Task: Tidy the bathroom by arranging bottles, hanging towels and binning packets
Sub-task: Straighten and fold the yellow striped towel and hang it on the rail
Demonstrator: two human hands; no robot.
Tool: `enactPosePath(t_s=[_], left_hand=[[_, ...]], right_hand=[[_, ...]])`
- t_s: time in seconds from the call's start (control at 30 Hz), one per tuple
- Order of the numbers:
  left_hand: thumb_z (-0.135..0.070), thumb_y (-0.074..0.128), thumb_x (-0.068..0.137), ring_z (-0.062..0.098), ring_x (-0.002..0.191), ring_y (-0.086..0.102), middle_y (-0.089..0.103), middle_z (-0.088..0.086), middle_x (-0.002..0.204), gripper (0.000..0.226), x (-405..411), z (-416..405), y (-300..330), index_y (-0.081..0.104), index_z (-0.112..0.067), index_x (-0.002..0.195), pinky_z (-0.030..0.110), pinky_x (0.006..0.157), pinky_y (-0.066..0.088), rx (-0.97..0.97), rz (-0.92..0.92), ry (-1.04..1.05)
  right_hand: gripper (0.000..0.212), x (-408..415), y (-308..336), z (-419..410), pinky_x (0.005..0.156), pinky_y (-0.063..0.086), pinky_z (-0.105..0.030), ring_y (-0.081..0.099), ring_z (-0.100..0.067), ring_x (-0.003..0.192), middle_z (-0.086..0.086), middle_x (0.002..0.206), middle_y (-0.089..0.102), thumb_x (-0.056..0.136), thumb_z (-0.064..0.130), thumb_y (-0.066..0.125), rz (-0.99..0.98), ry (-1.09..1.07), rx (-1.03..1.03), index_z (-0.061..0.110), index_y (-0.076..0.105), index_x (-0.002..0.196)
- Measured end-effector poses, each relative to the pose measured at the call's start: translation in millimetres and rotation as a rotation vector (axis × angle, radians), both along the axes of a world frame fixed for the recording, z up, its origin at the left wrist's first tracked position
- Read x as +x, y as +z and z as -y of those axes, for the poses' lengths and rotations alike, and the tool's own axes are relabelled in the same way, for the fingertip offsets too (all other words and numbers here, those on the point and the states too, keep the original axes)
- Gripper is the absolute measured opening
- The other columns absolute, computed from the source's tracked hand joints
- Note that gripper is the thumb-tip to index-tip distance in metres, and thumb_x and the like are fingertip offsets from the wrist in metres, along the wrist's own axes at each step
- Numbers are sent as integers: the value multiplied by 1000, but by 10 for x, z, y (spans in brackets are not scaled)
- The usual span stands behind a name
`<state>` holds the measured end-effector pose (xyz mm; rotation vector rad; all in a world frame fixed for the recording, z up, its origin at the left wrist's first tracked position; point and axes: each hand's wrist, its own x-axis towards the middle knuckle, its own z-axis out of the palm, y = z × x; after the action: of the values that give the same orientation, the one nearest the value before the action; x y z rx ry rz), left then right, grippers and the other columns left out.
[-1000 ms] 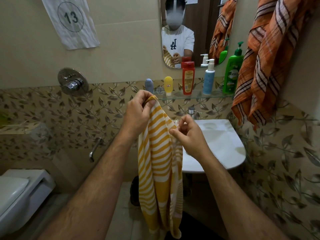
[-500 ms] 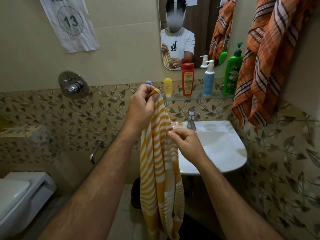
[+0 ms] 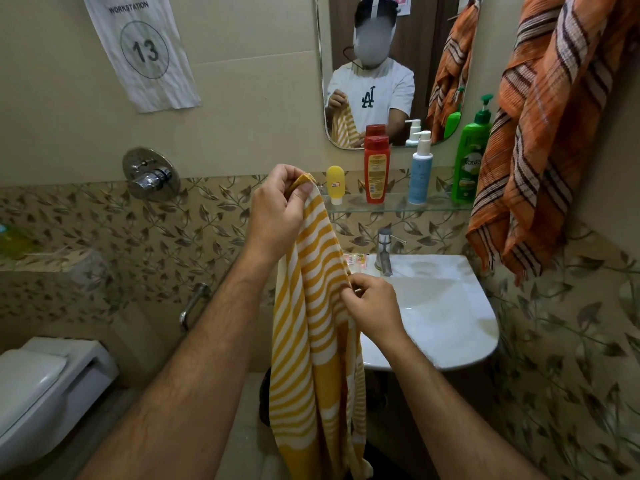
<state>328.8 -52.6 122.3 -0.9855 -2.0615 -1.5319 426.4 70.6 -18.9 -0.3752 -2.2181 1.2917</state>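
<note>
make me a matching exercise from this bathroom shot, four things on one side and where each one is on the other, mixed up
Things
1. yellow striped towel
2. orange checked towel
3. red bottle
4. small packets

Places
A. on the sink's rim, left of the tap
B. hanging on the wall at the right
C. on the glass shelf, between the yellow tube and the blue pump bottle
D. held up by both hands, left hand at the top corner, right hand pinching an edge lower down

Pairs: 1-D, 2-B, 3-C, 4-A
</note>
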Motion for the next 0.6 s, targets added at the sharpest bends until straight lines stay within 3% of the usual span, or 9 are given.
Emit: enactPosePath(t_s=[0.1,0.23,0.4,0.5,0.6], left_hand=[[-20,59,98,-8,73,58,61,-14,84,15,-24,-9,-19,56,-33,91,9,64,45,35,25,22],[-21,59,98,0,76,60,63,-11,85,15,-85,35,-61,57,-34,90,16,67,49,90,63,71],[-21,60,98,3,79,62,64,-8,88,8,-122,67,-182,59,-29,94,21,71,53,138,117,79],[-21,61,97,5,79,62,64,-8,87,9,-134,95,-226,60,-29,93,26,74,56,178,148,108],[-23,62,96,2,80,63,65,-10,88,8,-137,119,-237,61,-31,94,24,75,57,199,164,123]], right_hand=[[19,30,-91,-172,72,60,-42,69,-14,75,8,79,74,85,11,63,28,51,-126,21,79,83],[21,101,-205,-407,75,61,-42,72,-20,78,1,76,75,83,8,73,65,90,-299,25,77,71],[20,183,-264,-541,70,57,-26,73,-20,77,-4,76,76,79,0,76,162,317,-488,17,78,69],[3,223,-294,-582,77,57,-27,74,-24,86,-11,88,77,82,9,77,171,413,-572,10,80,81],[9,243,-321,-625,79,56,-25,73,-24,92,-11,94,77,87,11,72,140,424,-591,8,79,89]])
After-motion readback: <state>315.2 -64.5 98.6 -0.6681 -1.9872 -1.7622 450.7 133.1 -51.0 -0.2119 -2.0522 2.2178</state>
